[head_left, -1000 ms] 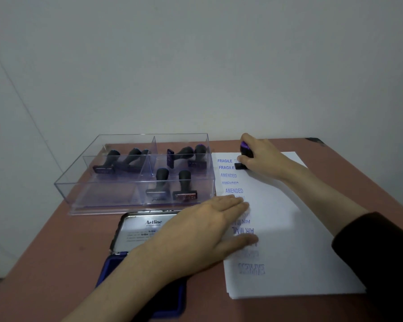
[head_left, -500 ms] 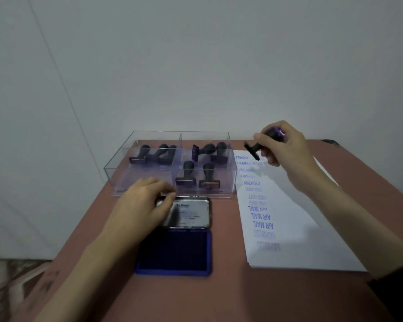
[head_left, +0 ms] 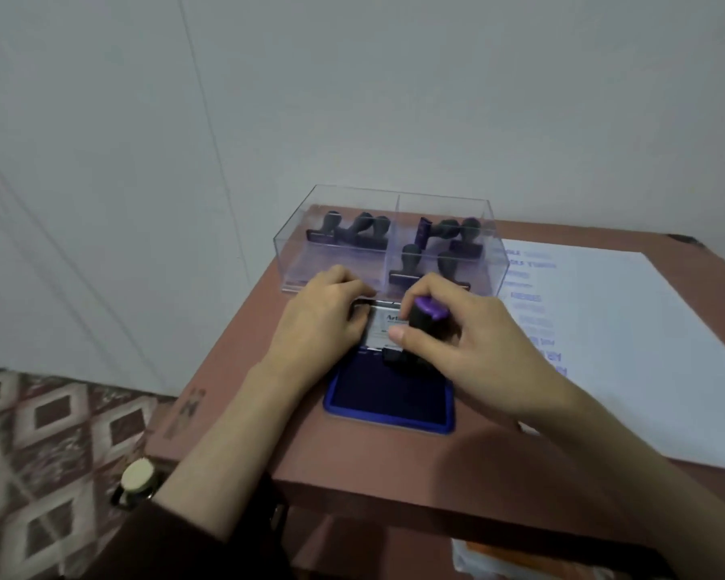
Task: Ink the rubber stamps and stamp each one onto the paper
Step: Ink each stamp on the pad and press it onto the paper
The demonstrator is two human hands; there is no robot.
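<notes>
Near the middle of the frame the right hand [head_left: 478, 345] grips a black stamp [head_left: 422, 319] with a purple cap, thumb on its near side and fingers curled round the far side. The stamp stands roughly upright, and its base meets the upper edge of the dark blue ink pad [head_left: 386, 395], close to the hinge. The pad lies open on the reddish-brown tabletop [head_left: 235, 395], with its lid [head_left: 382, 328] folded back toward the top of the frame, the white label inside facing up.

Left of the stamp, the left hand [head_left: 319, 324] holds that lid: its fingers bend over the lid's far left corner and the thumb lies on the label. A dark sleeve covers the forearm at the lower edge of the frame.

Above the two hands sits a clear box [head_left: 294, 261] with dividers. Other stamps [head_left: 411, 257] with dark handles lie and stand in its compartments, a few in the left part and more in the right.

The white paper [head_left: 645, 349] lies on the right side of the frame, just beside the box and the pad. Blue printed words [head_left: 527, 297] run down its left edge, too blurred to read

At the lower left is a patterned floor [head_left: 38, 433]
</notes>
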